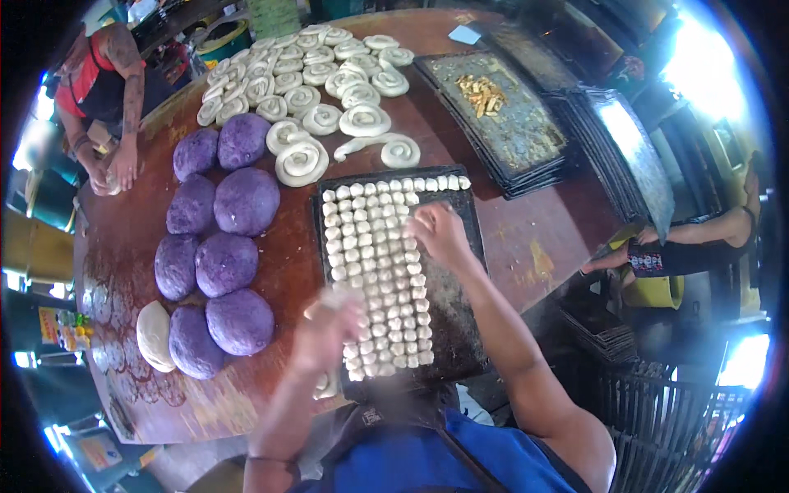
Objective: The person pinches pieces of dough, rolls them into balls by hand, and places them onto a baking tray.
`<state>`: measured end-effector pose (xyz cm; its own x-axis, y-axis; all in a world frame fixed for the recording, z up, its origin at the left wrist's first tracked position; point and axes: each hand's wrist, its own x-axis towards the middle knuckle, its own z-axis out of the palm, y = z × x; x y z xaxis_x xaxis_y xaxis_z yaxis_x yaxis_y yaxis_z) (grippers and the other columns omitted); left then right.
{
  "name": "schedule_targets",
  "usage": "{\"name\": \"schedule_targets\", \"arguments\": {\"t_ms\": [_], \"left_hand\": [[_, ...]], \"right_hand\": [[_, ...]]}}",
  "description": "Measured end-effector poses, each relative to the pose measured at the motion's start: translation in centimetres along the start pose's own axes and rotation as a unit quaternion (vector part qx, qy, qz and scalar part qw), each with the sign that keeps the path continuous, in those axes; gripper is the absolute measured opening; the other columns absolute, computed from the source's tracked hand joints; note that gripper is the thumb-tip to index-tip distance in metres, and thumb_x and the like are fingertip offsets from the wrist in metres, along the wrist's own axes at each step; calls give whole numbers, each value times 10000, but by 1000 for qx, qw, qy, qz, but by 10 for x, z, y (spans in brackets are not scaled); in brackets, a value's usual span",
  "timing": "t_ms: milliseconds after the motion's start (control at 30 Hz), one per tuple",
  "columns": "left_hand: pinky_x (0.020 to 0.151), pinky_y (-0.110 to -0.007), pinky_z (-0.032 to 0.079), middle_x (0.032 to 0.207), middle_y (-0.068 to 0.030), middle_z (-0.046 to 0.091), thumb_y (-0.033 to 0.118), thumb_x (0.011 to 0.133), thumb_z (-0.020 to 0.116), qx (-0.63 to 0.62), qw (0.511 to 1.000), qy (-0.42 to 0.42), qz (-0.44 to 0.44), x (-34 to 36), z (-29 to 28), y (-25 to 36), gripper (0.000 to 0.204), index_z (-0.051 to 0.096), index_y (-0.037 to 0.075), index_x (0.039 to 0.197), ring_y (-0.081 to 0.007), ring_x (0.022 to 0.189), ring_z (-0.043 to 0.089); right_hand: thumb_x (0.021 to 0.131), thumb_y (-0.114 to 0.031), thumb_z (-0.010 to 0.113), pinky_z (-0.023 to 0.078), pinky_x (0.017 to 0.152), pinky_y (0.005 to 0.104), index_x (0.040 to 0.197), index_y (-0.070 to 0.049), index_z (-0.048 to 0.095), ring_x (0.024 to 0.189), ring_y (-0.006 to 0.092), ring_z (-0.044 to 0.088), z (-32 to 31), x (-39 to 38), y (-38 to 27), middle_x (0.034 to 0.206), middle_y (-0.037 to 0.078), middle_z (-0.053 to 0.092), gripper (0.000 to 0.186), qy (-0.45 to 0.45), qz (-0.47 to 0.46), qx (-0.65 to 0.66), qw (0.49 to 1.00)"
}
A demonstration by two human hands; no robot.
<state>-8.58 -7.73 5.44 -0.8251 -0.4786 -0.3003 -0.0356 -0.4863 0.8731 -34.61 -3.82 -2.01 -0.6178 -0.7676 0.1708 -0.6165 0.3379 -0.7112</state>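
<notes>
A dark baking tray (452,329) in front of me carries close rows of small pale dough pieces (378,271), with one row running further right along its far edge. My right hand (440,234) is over the right side of these rows, its fingers bent and closed at a dough piece near the far end. At the tray's left edge is my left hand (325,333), smeared by motion; pale dough shows against it, but its grip is unclear. Another bit of pale dough (325,384) lies below my left wrist.
Large purple dough lumps (246,201) and one pale lump (154,337) stand left on the table (534,238). Coiled dough spirals (302,160) cover the far side. Stacked trays (514,123) lie far right. One person (107,82) works far left; another (699,234) is at right.
</notes>
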Motion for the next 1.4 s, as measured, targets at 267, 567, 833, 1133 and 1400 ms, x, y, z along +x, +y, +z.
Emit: {"name": "schedule_targets", "arguments": {"t_ms": [267, 567, 833, 1133, 1400], "left_hand": [[637, -296, 485, 866, -69, 558, 112, 943, 442, -25, 968, 240, 61, 33, -24, -31, 211, 517, 11, 1113, -134, 753, 558], [769, -303, 531, 1049, -139, 634, 274, 948, 581, 216, 969, -78, 93, -11, -41, -68, 419, 519, -7, 1253, -212, 892, 615], [652, -286, 482, 792, -45, 610, 11, 912, 444, 179, 969, -125, 118, -20, 7, -17, 165, 586, -31, 984, -139, 737, 584], [517, -254, 384, 620, 18, 435, 264, 975, 447, -31, 991, 87, 96, 5, -10, 8, 244, 494, 85, 815, -80, 539, 428], [649, -302, 463, 829, -75, 573, -54, 877, 460, -264, 949, 163, 64, 22, -33, -36, 316, 485, 13, 1185, -144, 741, 538]], "right_hand": [[860, -213, 688, 526, 716, 419, 1051, -23, 617, 803, 283, 682, 10, 23, 7, 1074, 189, 636, 279, -32, -18, -35, 999], [798, -40, 695, 523, 553, 319, 1038, -73, 676, 637, 171, 654, -27, -136, -126, 922, 131, 682, 242, -60, -149, 71, 984], [815, -57, 672, 525, 542, 353, 866, -31, 629, 665, 236, 669, -23, -139, -146, 805, 110, 665, 71, 48, -186, -39, 981], [824, -124, 661, 474, 553, 314, 839, -24, 611, 592, 176, 589, -26, -39, -38, 639, 42, 576, 113, -8, 34, 104, 994], [804, -132, 705, 525, 670, 395, 1091, -24, 591, 743, 356, 643, 20, 3, 34, 889, 194, 649, 327, 7, -71, -61, 996]]}}
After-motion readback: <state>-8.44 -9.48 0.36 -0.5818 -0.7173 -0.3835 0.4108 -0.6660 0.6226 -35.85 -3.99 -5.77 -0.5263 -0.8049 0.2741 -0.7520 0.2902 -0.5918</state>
